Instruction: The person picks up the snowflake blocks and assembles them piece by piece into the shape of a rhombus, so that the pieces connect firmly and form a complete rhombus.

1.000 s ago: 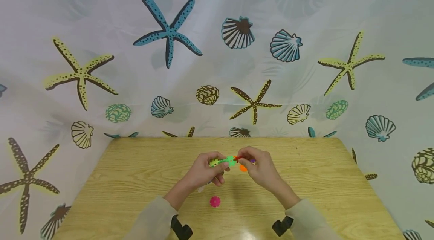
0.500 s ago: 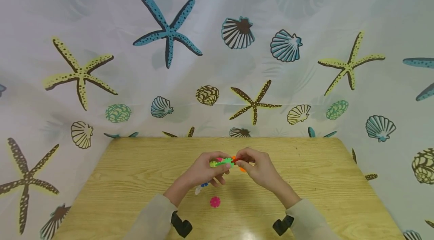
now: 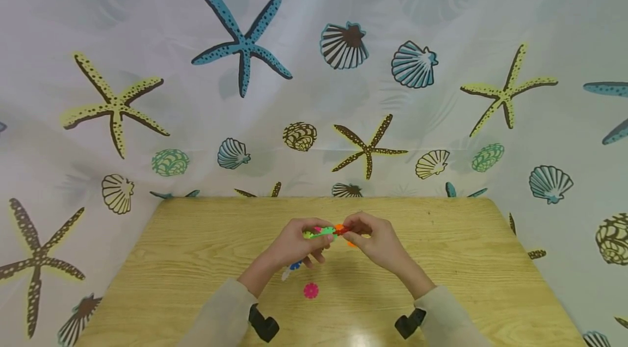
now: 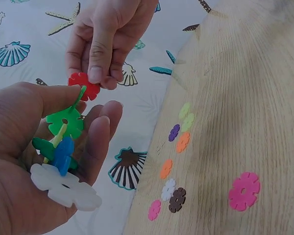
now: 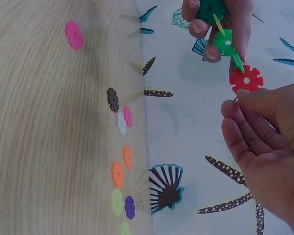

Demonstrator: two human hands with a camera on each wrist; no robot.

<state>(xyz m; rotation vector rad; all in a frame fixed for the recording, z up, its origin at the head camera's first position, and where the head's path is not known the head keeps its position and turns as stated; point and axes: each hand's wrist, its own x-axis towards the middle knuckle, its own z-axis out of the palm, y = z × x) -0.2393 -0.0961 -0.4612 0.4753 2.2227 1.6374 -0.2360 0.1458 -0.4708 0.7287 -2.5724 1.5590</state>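
My left hand [image 3: 296, 243] holds a chain of notched plastic discs, pinching a green disc [image 4: 66, 122] near its free end. Below it in the left wrist view hang a blue disc [image 4: 63, 154] and a translucent white disc [image 4: 63, 186], close to the palm. Between thumb and fingers, my right hand [image 3: 373, 238] pinches a red disc [image 5: 246, 80]. The red disc's edge meets a bright green disc [image 5: 237, 62] of the chain; how deep the slots engage cannot be told. Both hands are raised over the table.
Loose discs lie on the wooden table [image 3: 196, 249]: a pink disc [image 3: 311, 290] nearer the person, and beyond it orange [image 5: 117, 174], purple [image 5: 130, 207], brown [image 5: 113, 100] and other discs. A shell-and-starfish patterned cloth [image 3: 294, 91] surrounds the table's back and sides.
Both hands have shifted slightly, and the red disc stays against the green end of the chain. The blue and white discs show more clearly below the left hand than one second ago.
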